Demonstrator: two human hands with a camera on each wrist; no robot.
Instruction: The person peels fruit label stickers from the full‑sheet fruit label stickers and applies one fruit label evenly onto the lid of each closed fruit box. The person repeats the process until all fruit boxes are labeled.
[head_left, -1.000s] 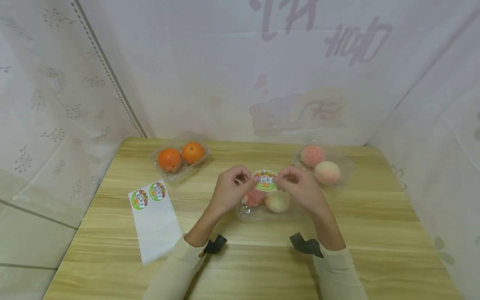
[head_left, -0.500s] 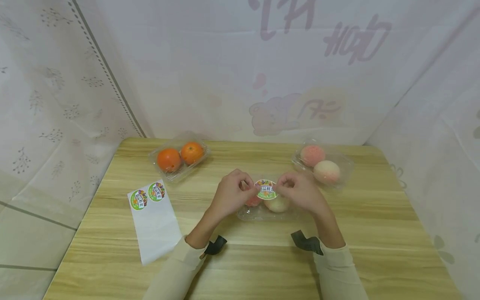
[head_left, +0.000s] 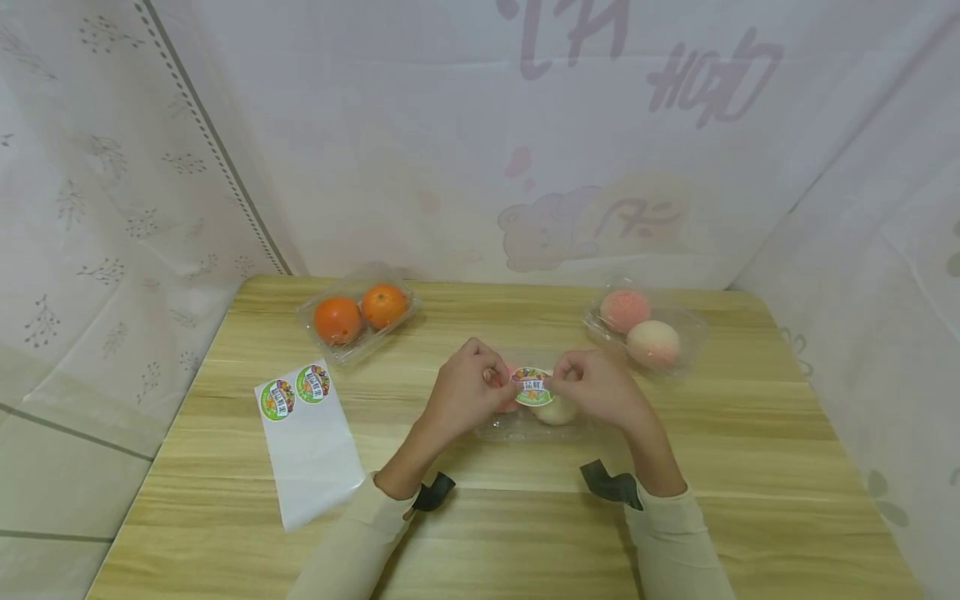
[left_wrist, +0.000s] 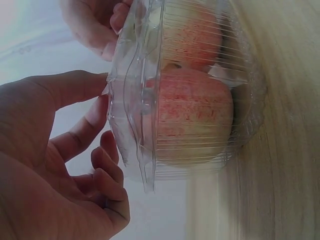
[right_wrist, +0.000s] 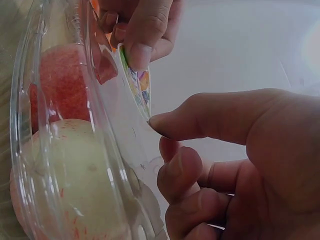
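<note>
A round fruit-print sticker [head_left: 533, 387] is stretched between my two hands over a clear plastic clamshell box [head_left: 517, 429]. My left hand [head_left: 468, 383] pinches its left edge between thumb and forefinger, and my right hand [head_left: 600, 387] pinches the right edge. In the right wrist view the sticker [right_wrist: 137, 85] stands tilted just off the lid; whether any of it touches cannot be told. Two peaches are inside the box, a red one [right_wrist: 62, 85] and a pale one [right_wrist: 75, 170]. The left fingertips [left_wrist: 102, 82] are right at the lid.
A clear box with two oranges [head_left: 339, 320] stands at the back left. Another box with two peaches [head_left: 652, 344] is at the back right. A white backing sheet [head_left: 311, 467] bearing two stickers [head_left: 277, 400] lies on the wooden table [head_left: 517, 542], left of my arms.
Both hands have lowered the sticker a little, toward the front of the table and closer to the box lid. The boxes and the backing sheet have stayed put.
</note>
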